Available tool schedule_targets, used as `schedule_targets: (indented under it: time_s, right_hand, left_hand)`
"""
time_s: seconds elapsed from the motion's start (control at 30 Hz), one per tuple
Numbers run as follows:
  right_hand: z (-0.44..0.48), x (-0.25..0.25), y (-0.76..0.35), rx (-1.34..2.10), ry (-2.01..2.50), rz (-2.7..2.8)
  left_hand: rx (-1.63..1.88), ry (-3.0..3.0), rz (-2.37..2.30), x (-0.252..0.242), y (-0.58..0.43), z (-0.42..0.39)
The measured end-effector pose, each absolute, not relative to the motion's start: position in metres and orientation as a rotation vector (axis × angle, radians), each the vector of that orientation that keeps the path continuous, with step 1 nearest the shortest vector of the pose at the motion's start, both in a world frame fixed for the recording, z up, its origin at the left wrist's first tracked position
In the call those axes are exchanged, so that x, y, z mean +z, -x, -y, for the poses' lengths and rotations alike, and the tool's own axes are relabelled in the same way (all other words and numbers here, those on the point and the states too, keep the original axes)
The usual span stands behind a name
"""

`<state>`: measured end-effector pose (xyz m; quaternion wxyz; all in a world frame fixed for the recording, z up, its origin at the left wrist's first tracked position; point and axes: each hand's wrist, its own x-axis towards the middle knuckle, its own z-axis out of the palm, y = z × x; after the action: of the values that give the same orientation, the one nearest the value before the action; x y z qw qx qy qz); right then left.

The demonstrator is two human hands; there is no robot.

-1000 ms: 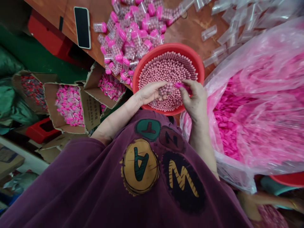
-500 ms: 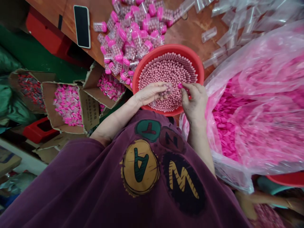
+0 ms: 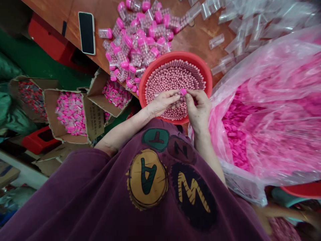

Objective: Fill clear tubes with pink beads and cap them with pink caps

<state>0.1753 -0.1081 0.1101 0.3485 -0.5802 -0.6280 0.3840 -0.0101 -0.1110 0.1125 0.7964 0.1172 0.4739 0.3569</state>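
Over a red basin [image 3: 208, 72] of pink beads [image 3: 175, 75], my left hand [image 3: 163, 102] is closed around a small clear tube filled with beads, mostly hidden by the fingers. My right hand [image 3: 199, 108] pinches a bright pink cap [image 3: 183, 91] at the mouth of that tube. Cap and tube appear to touch; whether the cap is seated I cannot tell. A heap of capped, bead-filled tubes [image 3: 142, 43] lies on the wooden table just beyond the basin.
A plastic bag of pink caps [image 3: 235, 134] stands at the right. Empty clear tubes [image 3: 240, 40] lie at the back right. A phone [image 3: 87, 33] rests on the table [image 3: 105, 13]. Cardboard boxes [image 3: 95, 115] of filled tubes stand at the left. Another person's arm [image 3: 288, 212] shows lower right.
My right hand has moved left with the pink cap, bringing it to the tube in my left hand. The left hand has shifted slightly right. The whole view has shifted a little.
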Motion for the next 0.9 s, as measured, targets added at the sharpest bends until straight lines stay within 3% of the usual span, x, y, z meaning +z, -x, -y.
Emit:
schedule_targets:
  time_s: [0.2,0.37,0.63,0.73,0.9]
  right_hand:
    - [0.121,0.119,-0.170,0.898,1.524,1.738]
    - [0.128,0.117,-0.176,1.011,1.431,1.775]
    - [0.127,0.086,-0.186,1.148,1.478,1.386]
    - [0.128,0.101,-0.179,1.144,1.508,1.632]
    - [0.130,0.114,-0.164,0.814,1.679,2.065]
  left_hand:
    - [0.808,-0.240,-1.040,0.120,-0.002,0.118]
    - [0.830,-0.232,-1.077,0.116,-0.004,0.124]
    - [0.822,-0.459,-1.148,0.109,0.013,0.123]
    - [0.824,-0.489,-1.157,0.107,0.011,0.123]
    - [0.857,-0.406,-1.175,0.111,-0.003,0.124]
